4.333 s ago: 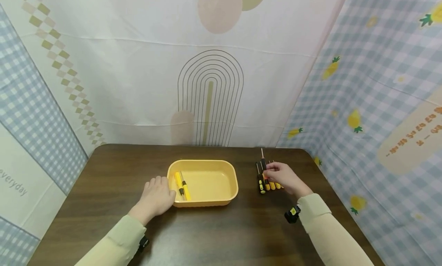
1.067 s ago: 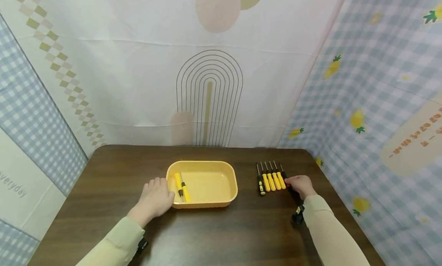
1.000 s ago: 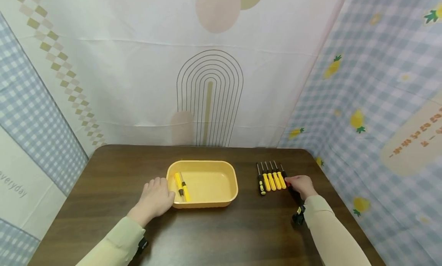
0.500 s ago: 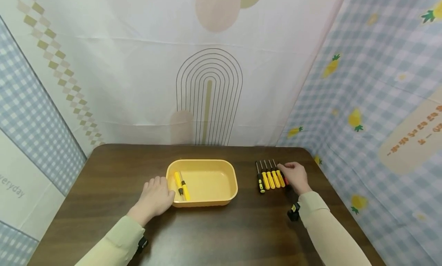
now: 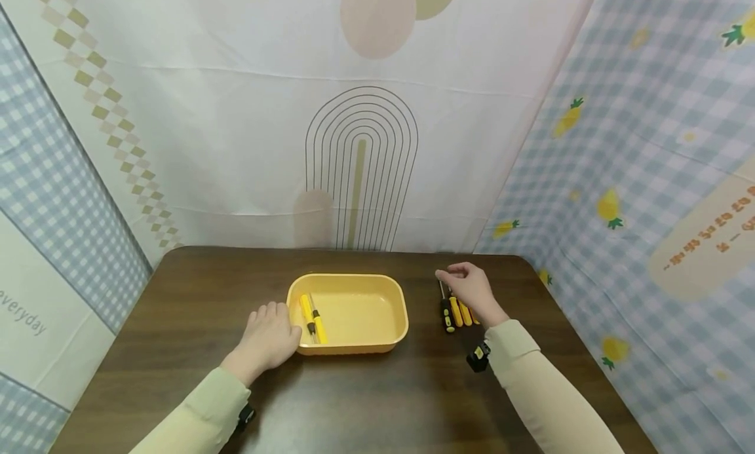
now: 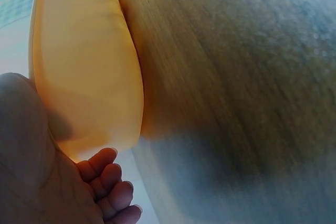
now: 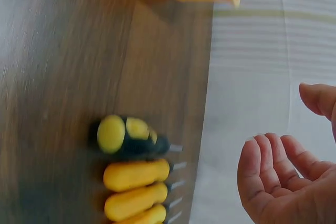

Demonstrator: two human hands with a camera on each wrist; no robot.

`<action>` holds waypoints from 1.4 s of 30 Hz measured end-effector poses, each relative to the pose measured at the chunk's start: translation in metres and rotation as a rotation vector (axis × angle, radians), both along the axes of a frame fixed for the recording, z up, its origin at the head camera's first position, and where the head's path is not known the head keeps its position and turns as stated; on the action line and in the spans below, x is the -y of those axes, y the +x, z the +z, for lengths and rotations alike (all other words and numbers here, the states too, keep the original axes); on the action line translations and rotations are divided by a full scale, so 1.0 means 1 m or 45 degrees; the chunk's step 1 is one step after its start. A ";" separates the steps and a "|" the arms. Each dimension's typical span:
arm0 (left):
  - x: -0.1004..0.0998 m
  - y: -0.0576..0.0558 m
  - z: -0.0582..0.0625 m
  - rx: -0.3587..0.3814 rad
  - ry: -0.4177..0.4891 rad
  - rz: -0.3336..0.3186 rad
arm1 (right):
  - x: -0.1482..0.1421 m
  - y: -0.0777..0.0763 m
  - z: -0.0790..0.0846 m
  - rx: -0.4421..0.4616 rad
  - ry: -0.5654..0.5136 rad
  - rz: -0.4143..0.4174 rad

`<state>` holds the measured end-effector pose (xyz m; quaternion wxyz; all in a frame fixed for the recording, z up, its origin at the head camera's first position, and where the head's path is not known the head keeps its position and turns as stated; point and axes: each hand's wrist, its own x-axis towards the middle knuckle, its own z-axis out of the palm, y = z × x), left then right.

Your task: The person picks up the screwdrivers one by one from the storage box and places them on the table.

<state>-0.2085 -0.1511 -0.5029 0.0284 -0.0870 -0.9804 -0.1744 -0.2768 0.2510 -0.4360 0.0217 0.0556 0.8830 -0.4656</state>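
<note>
My left hand holds the left end of a yellow plastic tray, thumb at the rim and fingers against the outer wall, as the left wrist view also shows. Two yellow-handled screwdrivers lie inside at the tray's left. My right hand hovers over a row of screwdrivers, its thumb apart from loosely bent fingers with nothing between them in the right wrist view. The row's leftmost screwdriver has a black-and-yellow handle; beside it lie yellow-handled screwdrivers. The right end of the row is hidden behind the hand.
Everything lies on a dark brown wooden table. A white printed cloth hangs behind its far edge, and a blue checked cloth hangs at the right. Each wrist wears a small black camera.
Earlier my right hand held a screwdriver over the row and set it at the right end. It has let go and moved left over the row. My left hand stays on the tray.
</note>
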 end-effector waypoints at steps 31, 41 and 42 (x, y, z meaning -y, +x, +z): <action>0.001 -0.001 -0.002 0.014 -0.010 -0.004 | 0.115 0.005 0.000 -0.092 -0.002 0.241; 0.001 0.000 -0.001 0.019 -0.006 -0.009 | 0.143 0.012 -0.015 -0.001 0.038 0.372; 0.001 -0.001 -0.001 0.016 -0.007 -0.008 | 0.145 0.013 -0.017 0.003 0.032 0.386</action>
